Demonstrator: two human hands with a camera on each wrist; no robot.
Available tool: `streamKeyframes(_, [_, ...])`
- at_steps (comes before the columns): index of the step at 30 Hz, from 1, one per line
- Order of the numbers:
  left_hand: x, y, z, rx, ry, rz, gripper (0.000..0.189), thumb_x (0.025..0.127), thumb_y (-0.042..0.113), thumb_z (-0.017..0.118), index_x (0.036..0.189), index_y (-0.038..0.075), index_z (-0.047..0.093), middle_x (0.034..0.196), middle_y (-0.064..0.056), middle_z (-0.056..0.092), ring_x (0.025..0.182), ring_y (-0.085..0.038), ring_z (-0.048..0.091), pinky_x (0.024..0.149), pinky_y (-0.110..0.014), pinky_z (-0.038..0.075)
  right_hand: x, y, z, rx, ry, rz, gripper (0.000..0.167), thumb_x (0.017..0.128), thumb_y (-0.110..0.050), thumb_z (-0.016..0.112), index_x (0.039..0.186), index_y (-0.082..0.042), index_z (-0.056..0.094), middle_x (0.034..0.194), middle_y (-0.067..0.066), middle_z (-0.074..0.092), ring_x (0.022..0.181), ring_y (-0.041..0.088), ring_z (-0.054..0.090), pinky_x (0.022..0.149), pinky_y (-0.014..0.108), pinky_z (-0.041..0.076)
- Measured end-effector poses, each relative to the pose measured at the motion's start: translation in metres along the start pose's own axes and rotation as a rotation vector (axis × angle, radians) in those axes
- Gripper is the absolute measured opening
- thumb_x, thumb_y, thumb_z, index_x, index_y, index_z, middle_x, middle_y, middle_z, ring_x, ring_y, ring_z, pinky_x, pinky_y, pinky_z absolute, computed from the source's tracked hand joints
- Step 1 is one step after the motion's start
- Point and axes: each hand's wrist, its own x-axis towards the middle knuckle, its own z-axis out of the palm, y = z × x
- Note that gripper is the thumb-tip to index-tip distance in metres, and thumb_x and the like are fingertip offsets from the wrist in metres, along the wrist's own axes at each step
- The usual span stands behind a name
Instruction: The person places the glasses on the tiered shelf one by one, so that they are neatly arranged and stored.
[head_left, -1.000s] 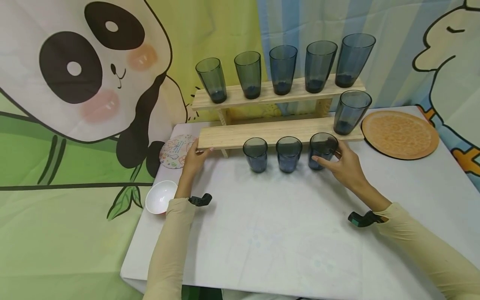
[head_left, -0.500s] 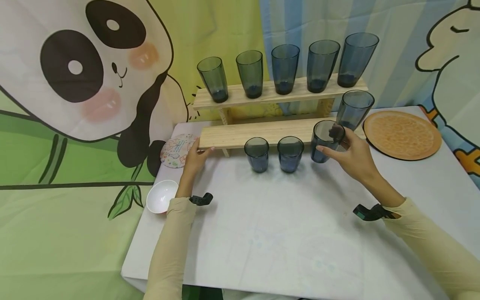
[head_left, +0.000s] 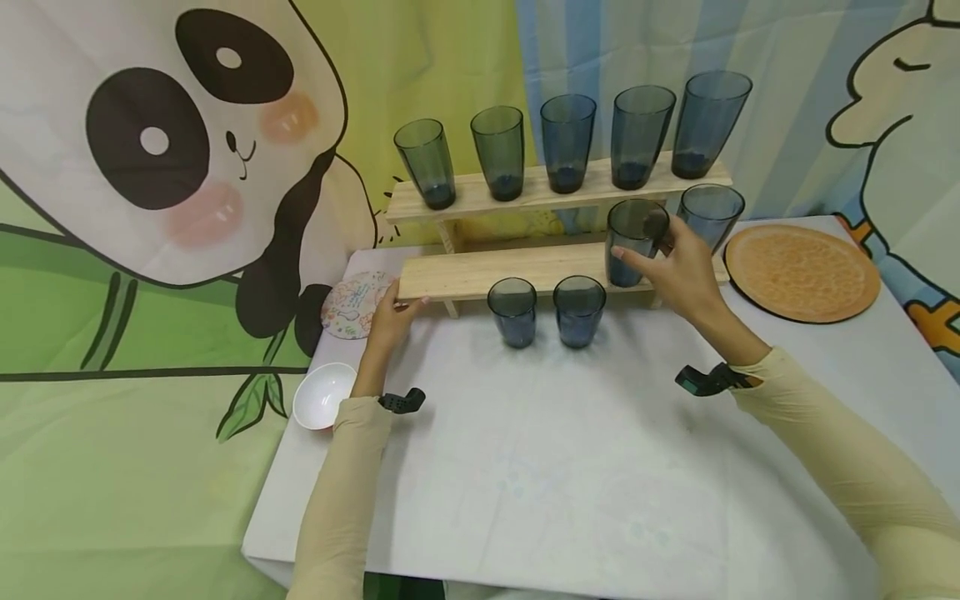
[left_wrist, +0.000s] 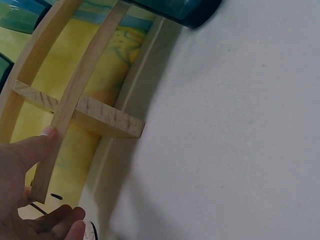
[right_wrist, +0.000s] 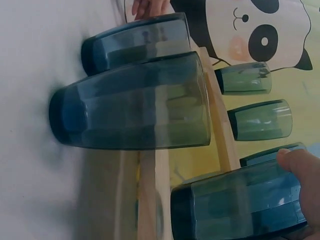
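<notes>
My right hand (head_left: 684, 275) grips a blue-grey tinted glass (head_left: 628, 242) near its rim, upright at the lower tier's right part. In the right wrist view the thumb lies on this glass (right_wrist: 235, 205); whether its base touches the plank cannot be told. My left hand (head_left: 388, 323) holds the left end of the two-tier wooden shelf (head_left: 487, 272), the thumb against the plank's edge in the left wrist view. Two like glasses, a left one (head_left: 513, 313) and a right one (head_left: 579, 312), stand on the table before the shelf. Partly behind my right hand is another glass (head_left: 711, 212) on the lower tier.
Several tinted glasses (head_left: 567, 143) line the upper tier. A round brown board (head_left: 802, 271) lies at the right. On the left are a white bowl (head_left: 324, 398) and a round patterned mat (head_left: 352, 304). A white cloth covers the table (head_left: 562, 467); printed curtains hang behind.
My right hand has lifted the rightmost front glass from the table and carried it up and back to the lower tier. The left hand has stayed at the shelf's end.
</notes>
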Motion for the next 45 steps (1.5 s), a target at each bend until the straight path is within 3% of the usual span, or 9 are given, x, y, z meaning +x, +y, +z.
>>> streamKeyframes(4, [0.000,0.000,0.000,0.002,-0.002,-0.005,0.085,0.102,0.043,0.070,0.169,0.016,0.025,0.168,-0.020,0.035,0.146,-0.042,0.046,0.122,-0.055,0.039,0.010,0.003,0.006,0.014,0.011,0.015,0.071,0.092,-0.049,0.080,0.141,-0.005,0.054,0.128,0.017,0.064,0.119,0.029,0.060,0.100,0.046,0.049])
streamKeyframes(8, [0.000,0.001,-0.001,-0.005,-0.003,-0.008,0.085,0.102,0.043,0.070,0.169,0.017,0.025,0.168,-0.020,0.035,0.146,-0.042,0.045,0.122,-0.056,0.039,0.016,0.006,0.011,-0.003,0.026,0.031,0.067,0.092,-0.055,0.078,0.135,-0.009,0.055,0.107,0.008,0.055,0.094,0.024,0.045,0.078,0.039,0.034])
streamKeyframes(22, [-0.002,0.002,-0.001,-0.014,-0.007,-0.005,0.084,0.102,0.041,0.071,0.169,0.017,0.026,0.168,-0.020,0.036,0.146,-0.042,0.046,0.122,-0.055,0.039,0.021,0.011,0.015,-0.066,0.038,0.061,0.065,0.091,-0.061,0.076,0.127,-0.011,0.055,0.091,0.008,0.044,0.082,0.024,0.041,0.070,0.038,0.031])
streamKeyframes(25, [-0.002,0.002,0.000,-0.018,-0.008,-0.005,0.084,0.102,0.041,0.071,0.169,0.016,0.026,0.169,-0.020,0.034,0.146,-0.042,0.046,0.122,-0.055,0.039,0.021,0.011,0.014,-0.068,0.021,0.071,0.069,0.092,-0.060,0.075,0.134,-0.010,0.053,0.098,0.010,0.049,0.089,0.026,0.044,0.074,0.041,0.034])
streamKeyframes(28, [-0.001,0.002,0.000,-0.016,-0.005,-0.016,0.085,0.102,0.041,0.071,0.169,0.016,0.025,0.170,-0.020,0.032,0.146,-0.043,0.046,0.122,-0.055,0.039,0.021,0.011,0.014,-0.036,-0.007,0.068,0.079,0.093,-0.056,0.076,0.150,-0.010,0.046,0.122,0.017,0.057,0.113,0.030,0.056,0.095,0.043,0.048])
streamKeyframes(30, [-0.002,0.002,0.000,-0.013,-0.006,-0.018,0.086,0.102,0.041,0.071,0.169,0.016,0.024,0.171,-0.019,0.030,0.147,-0.043,0.045,0.123,-0.055,0.038,0.021,0.011,0.013,0.000,-0.031,0.060,0.092,0.093,-0.052,0.078,0.162,-0.010,0.033,0.146,0.019,0.052,0.137,0.034,0.052,0.116,0.049,0.045])
streamKeyframes(32, [-0.002,0.002,0.000,-0.012,-0.006,-0.018,0.086,0.102,0.042,0.071,0.169,0.017,0.024,0.172,-0.019,0.029,0.148,-0.042,0.045,0.123,-0.055,0.038,0.020,0.010,0.012,0.018,-0.049,0.049,0.102,0.093,-0.048,0.079,0.168,-0.011,0.020,0.163,0.020,0.039,0.152,0.038,0.039,0.125,0.053,0.035])
streamKeyframes(40, [-0.001,0.000,0.001,-0.007,-0.007,-0.006,0.085,0.102,0.042,0.070,0.169,0.017,0.024,0.170,-0.019,0.033,0.147,-0.042,0.045,0.123,-0.055,0.038,-0.010,0.006,0.006,0.010,-0.052,0.006,0.115,0.094,-0.047,0.079,0.171,-0.017,-0.001,0.177,0.011,0.008,0.162,0.032,0.019,0.131,0.049,0.024])
streamKeyframes(45, [0.000,-0.001,0.000,-0.003,-0.007,0.007,0.085,0.102,0.042,0.070,0.169,0.015,0.024,0.169,-0.020,0.034,0.147,-0.041,0.045,0.123,-0.053,0.038,-0.038,0.002,0.012,0.039,0.054,-0.067,0.100,0.094,-0.037,0.082,0.169,-0.011,0.022,0.171,0.015,0.029,0.158,0.028,0.031,0.129,0.042,0.029])
